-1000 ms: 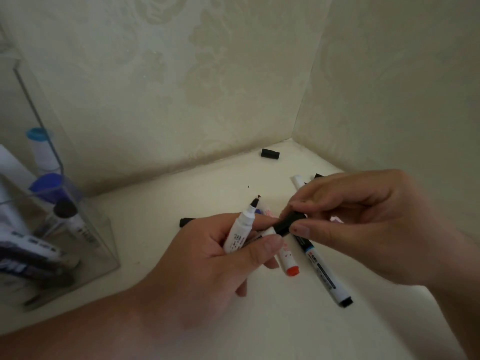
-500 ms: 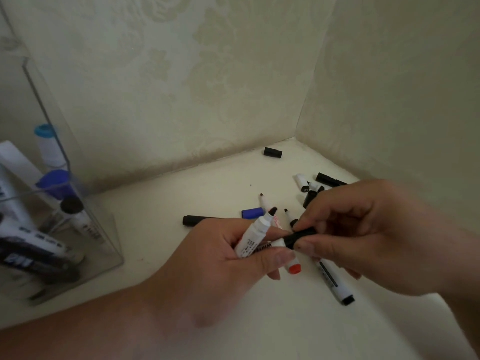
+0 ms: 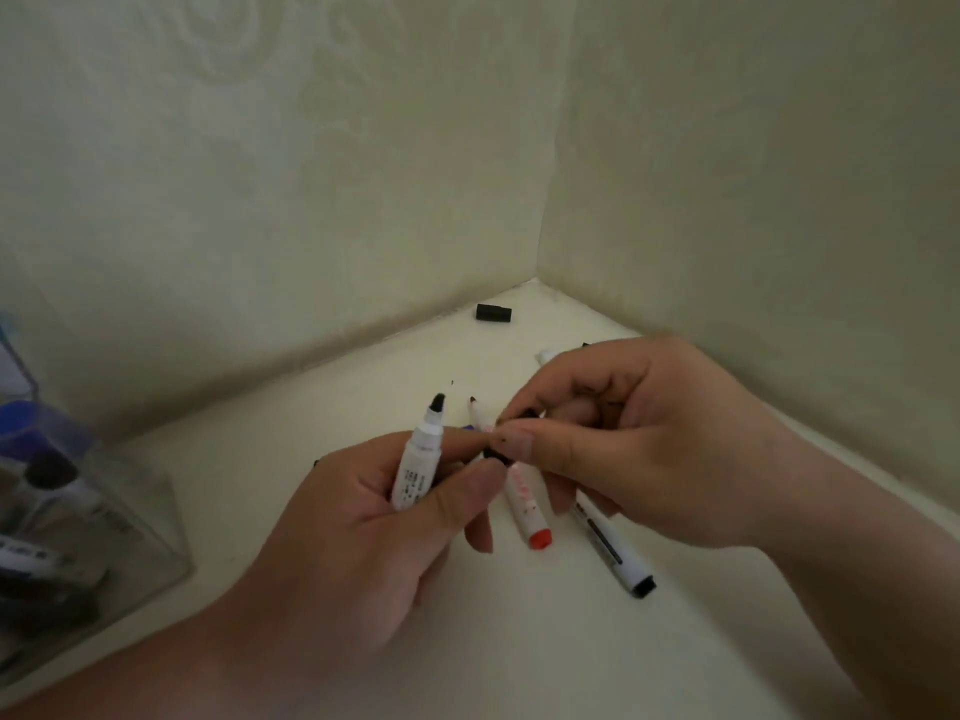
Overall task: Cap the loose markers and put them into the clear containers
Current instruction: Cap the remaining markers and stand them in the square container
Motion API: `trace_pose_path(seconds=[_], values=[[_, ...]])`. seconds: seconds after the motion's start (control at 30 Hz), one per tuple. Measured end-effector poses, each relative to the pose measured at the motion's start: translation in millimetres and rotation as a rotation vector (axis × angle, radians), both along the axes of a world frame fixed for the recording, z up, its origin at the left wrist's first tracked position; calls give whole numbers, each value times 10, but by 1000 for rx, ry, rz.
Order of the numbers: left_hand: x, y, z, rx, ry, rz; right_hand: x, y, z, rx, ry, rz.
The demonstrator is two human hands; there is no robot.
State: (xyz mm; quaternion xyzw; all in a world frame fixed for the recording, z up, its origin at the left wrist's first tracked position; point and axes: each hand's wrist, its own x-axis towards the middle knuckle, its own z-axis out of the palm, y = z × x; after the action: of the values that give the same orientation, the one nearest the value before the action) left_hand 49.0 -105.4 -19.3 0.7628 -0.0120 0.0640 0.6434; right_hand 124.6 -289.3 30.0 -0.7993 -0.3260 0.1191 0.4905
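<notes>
Standing by the pale bench [image 3: 545, 646], I see the person's left hand [image 3: 353, 537] gripping a white marker with a bare black tip [image 3: 418, 459], nib pointing up and away. The right hand [image 3: 649, 449] meets it from the right, thumb and forefinger pinching a small black piece [image 3: 492, 453]. It is probably a cap, though the fingers hide what it is going onto.

Between the hands lies a white marker with a red end [image 3: 524, 504], its nib uncovered. Just right of it a white marker with a black end [image 3: 613, 548] runs under the right hand, far end hidden. A loose black cap [image 3: 493, 312] sits far off near the wall corner.

At the left, the clear plastic container [image 3: 130, 537] already holds several markers. I'd say the job is partway done: at least two nibs need caps, and these three markers need stowing.
</notes>
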Motion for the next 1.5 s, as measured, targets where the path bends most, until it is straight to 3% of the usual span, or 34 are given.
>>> trace_pose_path(seconds=[0.07,0.13,0.23,0.33,0.57,0.63,0.8,0.97,1.07,1.1,1.17,1.23,1.27,1.37,1.5], values=[[33,12,-10,-79,38,-30,143,-149,-3,73,-84,-84],[74,43,-52,-130,60,-45,386,-369,6,15,-196,-322],[125,87,-111,-211,79,-30,677,-668,12,-424,-210,-557],[133,110,-141,-181,77,-45,764,-709,-73,-688,-165,-488],[128,120,-206,-145,70,-101,725,-541,-185,-784,-208,-355],[121,116,-219,-108,69,-142,741,-519,-220,-731,-241,-377],[110,108,-229,-21,104,-186,698,-343,-273,-359,-331,-412],[98,117,-215,23,123,-194,687,-111,-382,-584,-421,-283],[75,113,-188,56,127,-206,684,-87,-360,-578,-408,-301],[69,107,-171,71,127,-213,657,-91,-340,-487,-390,-329],[58,84,-133,117,124,-214,539,-73,-262,-99,-249,-389],[53,57,-103,176,123,-197,355,-29,-157,296,-87,-302],[56,42,-93,198,118,-201,260,-2,-127,397,-50,-232],[70,19,-82,252,94,-243,98,86,-122,424,-22,-108],[77,14,-76,286,89,-254,118,80,-161,385,-21,-105]])
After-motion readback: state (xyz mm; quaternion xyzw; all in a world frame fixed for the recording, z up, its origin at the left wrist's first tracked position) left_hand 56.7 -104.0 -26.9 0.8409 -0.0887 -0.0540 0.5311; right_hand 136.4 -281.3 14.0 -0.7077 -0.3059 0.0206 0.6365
